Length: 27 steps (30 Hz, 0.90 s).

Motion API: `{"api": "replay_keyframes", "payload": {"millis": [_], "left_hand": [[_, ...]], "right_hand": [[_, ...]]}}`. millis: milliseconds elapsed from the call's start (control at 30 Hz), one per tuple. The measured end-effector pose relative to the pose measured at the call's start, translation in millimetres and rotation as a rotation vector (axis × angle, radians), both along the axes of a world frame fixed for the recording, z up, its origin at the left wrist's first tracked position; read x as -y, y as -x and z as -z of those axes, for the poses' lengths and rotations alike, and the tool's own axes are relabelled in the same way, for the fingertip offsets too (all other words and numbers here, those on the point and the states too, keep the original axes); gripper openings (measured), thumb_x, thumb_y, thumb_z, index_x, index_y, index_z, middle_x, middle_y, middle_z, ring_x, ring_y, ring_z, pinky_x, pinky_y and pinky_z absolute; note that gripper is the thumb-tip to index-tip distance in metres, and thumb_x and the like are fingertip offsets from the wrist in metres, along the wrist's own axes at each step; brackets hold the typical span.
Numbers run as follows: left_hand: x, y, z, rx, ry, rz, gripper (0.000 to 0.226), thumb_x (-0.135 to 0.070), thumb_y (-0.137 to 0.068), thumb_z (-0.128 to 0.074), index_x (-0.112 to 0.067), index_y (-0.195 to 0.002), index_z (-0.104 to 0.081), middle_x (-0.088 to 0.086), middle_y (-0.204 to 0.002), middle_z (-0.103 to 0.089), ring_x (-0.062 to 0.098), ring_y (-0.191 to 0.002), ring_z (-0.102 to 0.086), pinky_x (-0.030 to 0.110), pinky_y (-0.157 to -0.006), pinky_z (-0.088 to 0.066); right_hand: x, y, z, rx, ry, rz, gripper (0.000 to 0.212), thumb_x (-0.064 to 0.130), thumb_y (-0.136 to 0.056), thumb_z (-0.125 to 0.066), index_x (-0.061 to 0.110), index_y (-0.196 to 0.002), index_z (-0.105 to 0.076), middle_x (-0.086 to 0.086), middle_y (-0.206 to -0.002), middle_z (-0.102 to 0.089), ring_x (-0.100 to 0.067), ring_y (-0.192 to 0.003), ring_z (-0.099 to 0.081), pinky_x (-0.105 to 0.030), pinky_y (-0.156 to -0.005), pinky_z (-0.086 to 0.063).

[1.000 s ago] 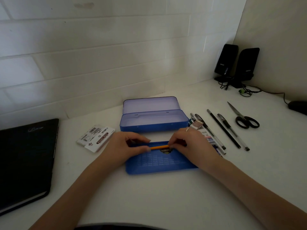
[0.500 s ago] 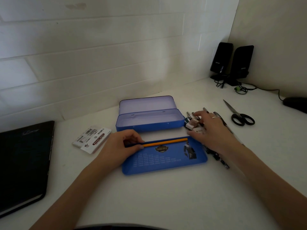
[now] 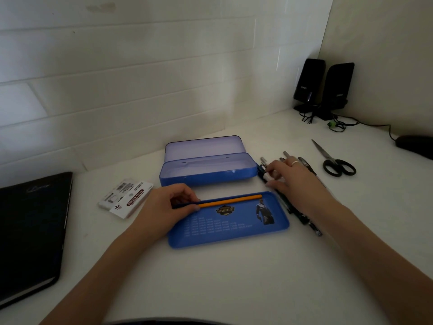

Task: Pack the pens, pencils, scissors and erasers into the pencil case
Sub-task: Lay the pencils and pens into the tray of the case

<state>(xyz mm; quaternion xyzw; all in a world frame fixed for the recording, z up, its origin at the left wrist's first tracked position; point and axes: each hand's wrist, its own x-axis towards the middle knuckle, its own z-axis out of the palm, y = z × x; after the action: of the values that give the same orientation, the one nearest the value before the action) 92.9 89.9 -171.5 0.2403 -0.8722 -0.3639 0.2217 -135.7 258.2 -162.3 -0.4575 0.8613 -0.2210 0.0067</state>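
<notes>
From the head view, the left hand (image 3: 164, 205) pinches the dark end of a yellow pencil (image 3: 230, 200), which lies along the far edge of a blue tray (image 3: 229, 233) on the white tabletop (image 3: 222, 282). Just behind the tray stands the open blue pencil case (image 3: 207, 171), its lid raised. The right hand (image 3: 293, 178) rests on a row of pens (image 3: 302, 216) just right of the case and tray, fingers loosely curved; whether they grip anything I cannot tell. Black-handled scissors (image 3: 335, 160) lie further right, apart from the hand. A sticky-note pack (image 3: 126, 199) and a black notebook (image 3: 30, 231) lie to the left; two black speakers (image 3: 323, 87) stand in the corner.
</notes>
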Motion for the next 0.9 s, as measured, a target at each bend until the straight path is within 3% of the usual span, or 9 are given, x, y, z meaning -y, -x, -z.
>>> {"api": "replay_keyframes", "payload": {"millis": [200, 367, 467, 567, 633, 733, 900], "left_hand": [[0, 0, 0, -0.010, -0.002, 0.001, 0.009, -0.014, -0.075, -0.075, -0.019, -0.080, -0.070, -0.006, -0.079, -0.072, 0.002, -0.077, -0.065, 0.006, -0.068, -0.046], [-2, 0, -1, -0.006, 0.001, 0.001, 0.008, -0.014, -0.075, -0.075, -0.020, -0.078, -0.070, -0.008, -0.078, -0.072, 0.001, -0.078, -0.065, 0.006, -0.069, -0.046], [-3, -1, -1, -0.007, -0.004, 0.000, 0.008, -0.013, -0.075, -0.075, -0.020, -0.077, -0.070, -0.010, -0.077, -0.071, 0.000, -0.078, -0.065, 0.005, -0.068, -0.046], [-3, -1, -2, 0.006, 0.002, -0.008, 0.008, -0.015, -0.075, -0.074, -0.021, -0.078, -0.070, -0.011, -0.076, -0.071, -0.001, -0.079, -0.064, 0.006, -0.069, -0.045], [-2, -1, -2, 0.010, 0.002, -0.008, 0.008, -0.015, -0.075, -0.074, -0.021, -0.078, -0.070, -0.011, -0.080, -0.071, -0.001, -0.080, -0.064, 0.006, -0.070, -0.046], [-2, -1, -2, 0.012, 0.000, -0.006, 0.008, -0.015, -0.076, -0.074, -0.021, -0.079, -0.070, -0.010, -0.081, -0.072, 0.000, -0.082, -0.064, 0.006, -0.071, -0.046], [-2, 0, -2, 0.018, 0.012, -0.010, 0.007, -0.017, -0.076, -0.073, -0.021, -0.080, -0.070, -0.011, -0.082, -0.071, -0.003, -0.082, -0.062, 0.003, -0.069, -0.044]], "right_hand": [[-14, 19, -11, -0.078, 0.134, 0.190, 0.032, 0.026, -0.089, -0.060, 0.017, -0.120, -0.058, -0.010, -0.116, -0.046, -0.022, -0.087, -0.053, -0.033, -0.077, -0.047], [-19, 19, -11, -0.146, -0.011, 0.204, 0.033, 0.041, -0.082, -0.064, 0.024, -0.111, -0.065, -0.003, -0.113, -0.055, -0.022, -0.101, -0.055, -0.043, -0.083, -0.051], [-16, 12, -15, -0.190, -0.007, 0.201, 0.026, 0.049, -0.079, -0.064, 0.027, -0.092, -0.067, 0.002, -0.117, -0.056, -0.022, -0.113, -0.048, -0.046, -0.096, -0.040], [-13, 9, -13, -0.187, -0.125, 0.239, 0.028, 0.050, -0.083, -0.060, 0.025, -0.091, -0.068, 0.000, -0.119, -0.052, -0.022, -0.119, -0.042, -0.044, -0.098, -0.035], [-12, 10, -14, -0.096, -0.148, 0.245, 0.027, 0.045, -0.084, -0.060, 0.020, -0.088, -0.068, -0.003, -0.108, -0.053, -0.023, -0.109, -0.047, -0.039, -0.090, -0.041], [-16, 13, -19, 0.079, -0.193, 0.226, 0.026, 0.032, -0.086, -0.062, 0.007, -0.083, -0.070, -0.006, -0.083, -0.062, -0.019, -0.078, -0.058, -0.033, -0.071, -0.046], [-20, 14, -18, 0.126, -0.158, 0.238, 0.027, 0.022, -0.093, -0.053, -0.001, -0.084, -0.064, -0.014, -0.073, -0.063, -0.021, -0.062, -0.055, -0.032, -0.061, -0.046]]}}
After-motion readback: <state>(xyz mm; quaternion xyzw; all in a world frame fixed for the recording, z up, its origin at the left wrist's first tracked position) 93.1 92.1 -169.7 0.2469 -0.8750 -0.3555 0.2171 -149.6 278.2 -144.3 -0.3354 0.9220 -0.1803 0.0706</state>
